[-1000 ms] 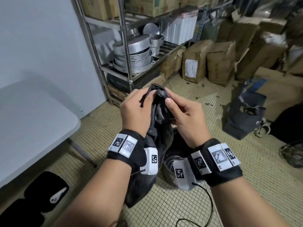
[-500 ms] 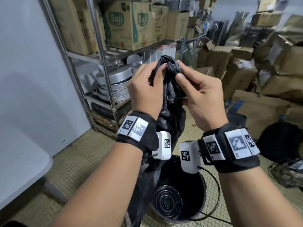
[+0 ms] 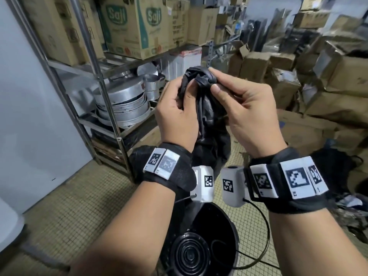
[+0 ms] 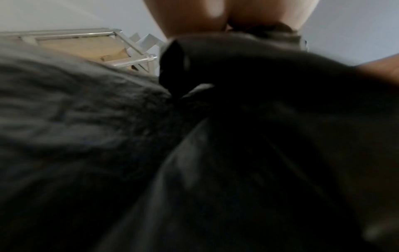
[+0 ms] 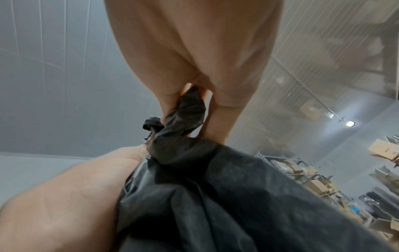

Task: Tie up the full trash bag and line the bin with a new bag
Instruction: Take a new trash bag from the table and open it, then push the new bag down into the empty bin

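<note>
Shelf (image 3: 111, 108): metal rack at far left against a pale wall; stacked round pans (image 3: 123, 102) on its middle level, cardboard boxes (image 3: 135, 26) above.
Left hand (image 3: 177, 118): raised at chest height, fingers curled round the gathered neck of the bag (image 3: 211, 140), thumb tucked into the folds.
Bag: black, held up in the air between both hands, above the bin; its top is twisted into a bunch (image 3: 201, 78), its body hangs down between the wrists. In the right wrist view the twisted neck (image 5: 183, 116) runs up between the fingers.
Right hand (image 3: 251, 114): just beside the left, thumb and forefinger pinching the bunch from the right; the other fingers loosely curled.
Bin (image 3: 199, 246): black, round, on the tiled floor near the person, below the wrists, no liner in it.
Far right: piled cardboard boxes (image 3: 328, 80).
</note>
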`<state>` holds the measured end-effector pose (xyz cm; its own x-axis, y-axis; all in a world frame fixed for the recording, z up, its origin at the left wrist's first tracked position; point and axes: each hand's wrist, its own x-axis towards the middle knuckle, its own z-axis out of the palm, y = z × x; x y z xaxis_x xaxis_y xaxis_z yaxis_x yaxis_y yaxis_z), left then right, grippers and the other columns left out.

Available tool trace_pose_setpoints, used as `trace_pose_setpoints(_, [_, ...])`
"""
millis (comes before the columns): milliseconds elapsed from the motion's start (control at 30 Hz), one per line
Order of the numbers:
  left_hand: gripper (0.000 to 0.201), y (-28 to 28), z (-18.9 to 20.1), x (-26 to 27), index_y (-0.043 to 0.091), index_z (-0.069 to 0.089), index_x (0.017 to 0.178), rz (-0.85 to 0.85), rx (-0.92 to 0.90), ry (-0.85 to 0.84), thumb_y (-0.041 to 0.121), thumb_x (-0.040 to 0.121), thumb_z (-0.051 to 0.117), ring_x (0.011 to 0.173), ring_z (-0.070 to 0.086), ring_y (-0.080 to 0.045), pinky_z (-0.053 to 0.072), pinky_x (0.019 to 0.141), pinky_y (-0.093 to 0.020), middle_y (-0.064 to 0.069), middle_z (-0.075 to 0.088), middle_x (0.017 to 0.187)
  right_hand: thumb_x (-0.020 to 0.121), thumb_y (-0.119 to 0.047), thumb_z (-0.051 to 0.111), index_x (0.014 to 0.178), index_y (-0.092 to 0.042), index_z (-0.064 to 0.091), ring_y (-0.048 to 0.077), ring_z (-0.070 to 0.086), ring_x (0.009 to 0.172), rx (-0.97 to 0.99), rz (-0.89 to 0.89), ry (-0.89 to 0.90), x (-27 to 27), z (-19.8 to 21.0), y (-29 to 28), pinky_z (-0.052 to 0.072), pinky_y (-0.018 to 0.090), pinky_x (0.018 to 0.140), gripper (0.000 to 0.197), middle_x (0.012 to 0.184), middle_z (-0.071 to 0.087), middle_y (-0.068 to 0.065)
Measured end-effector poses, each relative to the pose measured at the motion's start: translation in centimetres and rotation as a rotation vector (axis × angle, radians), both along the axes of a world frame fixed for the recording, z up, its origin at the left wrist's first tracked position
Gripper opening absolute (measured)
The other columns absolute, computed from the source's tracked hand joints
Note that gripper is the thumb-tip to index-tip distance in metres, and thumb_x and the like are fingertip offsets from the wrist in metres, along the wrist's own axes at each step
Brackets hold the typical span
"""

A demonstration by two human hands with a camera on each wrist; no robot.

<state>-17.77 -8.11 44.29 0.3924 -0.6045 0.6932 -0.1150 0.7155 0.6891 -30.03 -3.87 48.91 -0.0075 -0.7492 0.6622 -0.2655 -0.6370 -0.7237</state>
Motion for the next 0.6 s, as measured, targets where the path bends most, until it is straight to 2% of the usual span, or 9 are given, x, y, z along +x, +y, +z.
trace_pose_setpoints(67, [0.019,-1.2,-2.5,-0.2,0.012,0.069,0.111,-0.001,0.064,-0.007,0.024,0.099,0.061,0.099,0.068,-0.028,0.054,0.089,-0.052,-0.009,0.072,0.104,0.096,-0.011,0.063,0.126,-0.009,0.067,0.008,0.064,0.116,0.065,0.022,0.024,-0.6,-2.1,-2.0,0.05,0.036,0.103,0.03,0.121,0.07,-0.001])
trace_pose_setpoints(167, [0.017,-2.5,-7.4,-0.3,0.023,0.069,0.109,0.035,0.191,-0.05,0.03,0.098,0.058,0.096,0.069,-0.024,0.055,0.087,-0.051,-0.004,0.072,0.102,0.096,-0.013,0.062,0.124,-0.014,0.069,0.006,0.062,0.117,0.185,0.052,0.081,-1.5,-6.6,-4.8,0.049,0.037,0.104,0.029,0.12,0.07,-0.004])
trace_pose_setpoints(333, [0.023,-3.6,-17.0,-0.4,0.014,0.071,0.109,0.19,0.426,-0.222,0.028,0.099,0.056,0.099,0.066,-0.016,0.055,0.085,-0.044,0.003,0.069,0.105,0.095,-0.012,0.063,0.119,-0.015,0.072,0.002,0.063,0.114,0.361,0.172,0.182,-3.4,-15.6,-8.5,0.049,0.036,0.103,0.026,0.118,0.071,-0.006])
trace_pose_setpoints(367, [0.021,-3.6,-18.6,-0.7,0.013,0.071,0.108,0.197,0.464,-0.248,0.026,0.099,0.057,0.098,0.066,-0.014,0.056,0.085,-0.04,0.004,0.069,0.104,0.095,-0.012,0.063,0.12,-0.015,0.072,0.002,0.063,0.114,0.399,0.195,0.196,-4.0,-17.5,-9.0,0.048,0.035,0.104,0.026,0.118,0.071,-0.007])
trace_pose_setpoints(400, [0.018,-3.4,-20.2,-1.1,0.015,0.07,0.106,0.201,0.5,-0.282,0.024,0.099,0.057,0.095,0.065,-0.01,0.055,0.086,-0.031,0.006,0.069,0.102,0.095,-0.013,0.062,0.12,-0.016,0.072,0.0,0.062,0.114,0.44,0.215,0.203,-4.7,-19.4,-9.4,0.048,0.034,0.104,0.027,0.118,0.071,-0.009])
trace_pose_setpoints(467, [0.014,-3.2,-23.0,-2.0,0.018,0.068,0.105,0.219,0.582,-0.401,0.022,0.099,0.056,0.086,0.057,-0.001,0.041,0.083,-0.004,0.012,0.063,0.096,0.096,-0.018,0.062,0.12,-0.023,0.071,-0.005,0.061,0.113,0.51,0.237,0.216,-6.2,-23.1,-9.9,0.047,0.029,0.104,0.027,0.117,0.07,-0.017])
trace_pose_setpoints(500, [0.015,-3.1,-24.5,-2.5,0.015,0.067,0.107,0.202,0.636,-0.459,0.021,0.099,0.056,0.085,0.054,-0.002,0.036,0.081,0.001,0.011,0.06,0.096,0.096,-0.021,0.062,0.121,-0.027,0.07,-0.006,0.06,0.113,0.535,0.237,0.23,-7.1,-25.0,-10.0,0.047,0.027,0.104,0.027,0.117,0.069,-0.02])
trace_pose_setpoints(600, [0.023,-2.4,-29.1,-4.1,0.01,0.067,0.117,0.088,0.794,-0.534,0.022,0.101,0.057,0.096,0.058,-0.009,0.041,0.086,-0.014,0.0,0.068,0.106,0.096,-0.03,0.062,0.125,-0.033,0.067,-0.005,0.058,0.117,0.648,0.237,0.247,-9.8,-30.7,-10.3,0.047,0.028,0.105,0.03,0.122,0.066,-0.021])
